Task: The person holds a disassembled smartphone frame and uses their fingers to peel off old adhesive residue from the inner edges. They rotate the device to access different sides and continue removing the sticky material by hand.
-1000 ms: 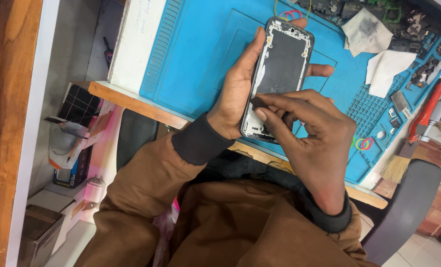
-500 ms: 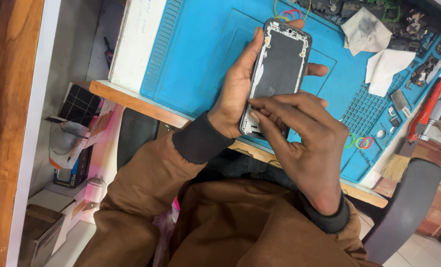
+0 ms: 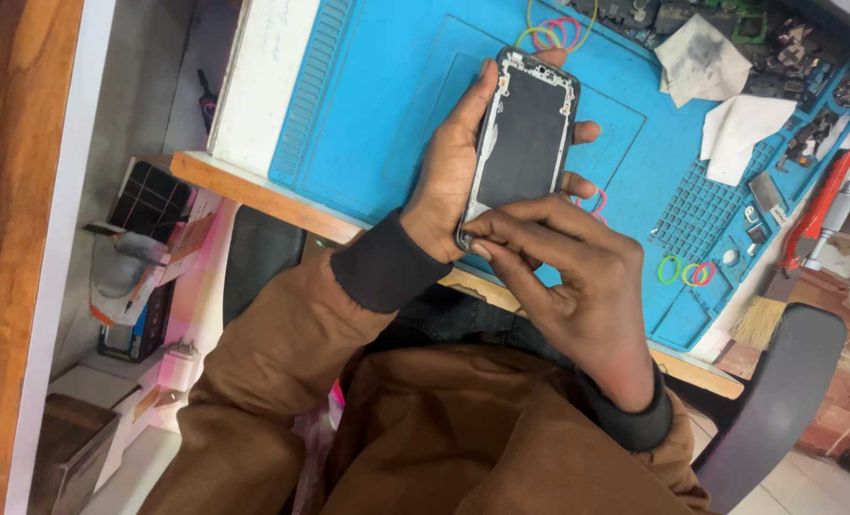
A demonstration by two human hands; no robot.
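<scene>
The left hand [image 3: 453, 181] is gripping the opened phone frame [image 3: 525, 133] above the blue mat [image 3: 387, 95], fingers closed around its sides. The right hand [image 3: 568, 277] is pinching the frame's near corner. At far right, the mat's small compartments [image 3: 758, 205] are holding tiny parts, hard to identify, beside two crumpled wipes [image 3: 720, 95] and coloured rubber bands [image 3: 687, 272].

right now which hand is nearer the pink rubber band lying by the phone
Right. The right hand sits just below the pink rubber band, almost touching; the left hand is across the phone from it.
</scene>
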